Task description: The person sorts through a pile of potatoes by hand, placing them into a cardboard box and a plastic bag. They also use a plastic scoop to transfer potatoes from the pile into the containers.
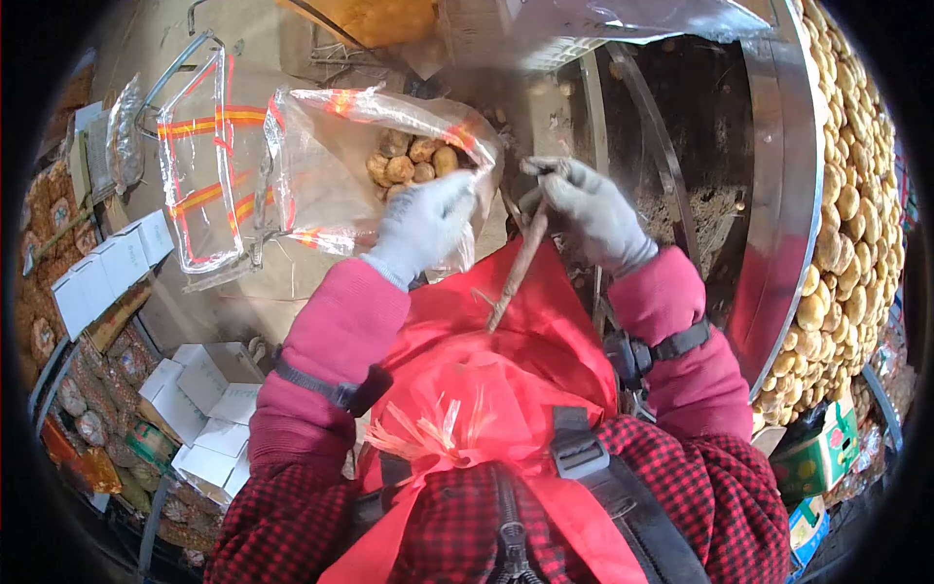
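Observation:
My left hand (pixel 424 226), in a pale work glove, pinches the near rim of a clear plastic bag (pixel 326 185) with orange and red stripes. The bag's mouth gapes, and several brown potatoes (pixel 400 169) lie inside. To its right, my gloved right hand (pixel 590 212) is closed around a thin brown stick-like piece (pixel 522 263), which slants down over my red apron (pixel 462 316). A second, darker end sticks out to the left of those fingers. Part of the piece is hidden by the glove, and I cannot tell exactly what it is.
A metal-edged bin (pixel 783 195) heaped with potatoes (pixel 844 229) curves along the right. Another striped clear bag (pixel 202 165) hangs on a wire frame at left. White cartons (pixel 206 409) and net sacks (pixel 97 389) stand further left. A green box (pixel 822 450) is at lower right.

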Demonstrator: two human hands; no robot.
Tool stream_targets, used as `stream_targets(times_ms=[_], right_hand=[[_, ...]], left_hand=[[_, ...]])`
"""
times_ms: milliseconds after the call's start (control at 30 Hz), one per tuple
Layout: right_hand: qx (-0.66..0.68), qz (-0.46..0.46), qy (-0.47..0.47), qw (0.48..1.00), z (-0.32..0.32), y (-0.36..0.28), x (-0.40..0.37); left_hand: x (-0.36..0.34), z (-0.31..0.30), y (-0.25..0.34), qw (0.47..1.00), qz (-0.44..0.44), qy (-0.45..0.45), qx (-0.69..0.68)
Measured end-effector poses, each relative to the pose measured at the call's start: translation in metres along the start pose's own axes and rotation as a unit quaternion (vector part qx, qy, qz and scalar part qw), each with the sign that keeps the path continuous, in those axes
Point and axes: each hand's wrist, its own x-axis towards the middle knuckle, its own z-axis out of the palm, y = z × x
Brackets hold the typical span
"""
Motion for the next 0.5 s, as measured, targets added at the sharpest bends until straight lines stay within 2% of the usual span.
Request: stream_targets(times_ms=[33, 67, 100, 167, 200, 233, 300, 333, 367, 433, 500], right_hand=[[0.010, -0.022, -0.016, 1.000, 0.000, 0.008, -0.005], [0.024, -0.022, -0.003, 0.999, 0.001, 0.014, -0.010], [0.042, -0.020, 0.013, 0.999, 0.004, 0.020, -0.015], [0.041, -0.023, 0.030, 0.998, 0.008, 0.023, -0.021], [0.034, -0.028, 0.040, 0.998, 0.009, 0.022, -0.021], [0.040, -0.031, 0.038, 0.998, 0.008, 0.022, -0.020], [-0.010, -0.047, 0.047, 0.998, 0.007, 0.021, -0.018], [-0.012, -0.033, 0.049, 0.998, 0.005, 0.015, -0.017], [-0.057, -0.031, 0.038, 0.997, -0.004, 0.005, -0.019], [-0.075, -0.115, 0.037, 0.990, -0.022, -0.027, -0.023], [-0.178, -0.225, 0.158, 0.945, -0.027, -0.050, -0.007]], left_hand=[[-0.001, -0.006, 0.008, 0.992, 0.085, -0.033, 0.083], [-0.005, -0.010, 0.017, 0.994, 0.110, 0.012, -0.008], [-0.001, -0.018, 0.025, 0.994, 0.109, 0.004, -0.008], [0.014, -0.035, 0.033, 0.946, 0.254, 0.200, 0.014], [0.018, -0.046, 0.040, 0.941, 0.257, 0.195, 0.104], [0.018, -0.045, 0.046, 0.940, 0.259, 0.193, 0.110], [0.013, -0.037, 0.061, 0.978, 0.146, 0.145, 0.019], [0.006, -0.034, 0.067, 0.999, 0.009, 0.042, -0.009], [-0.001, -0.025, 0.065, 0.999, 0.010, 0.045, -0.003], [-0.015, 0.006, 0.048, 0.996, 0.017, 0.064, 0.055], [-0.020, 0.025, 0.047, 0.996, -0.011, 0.050, 0.069]])
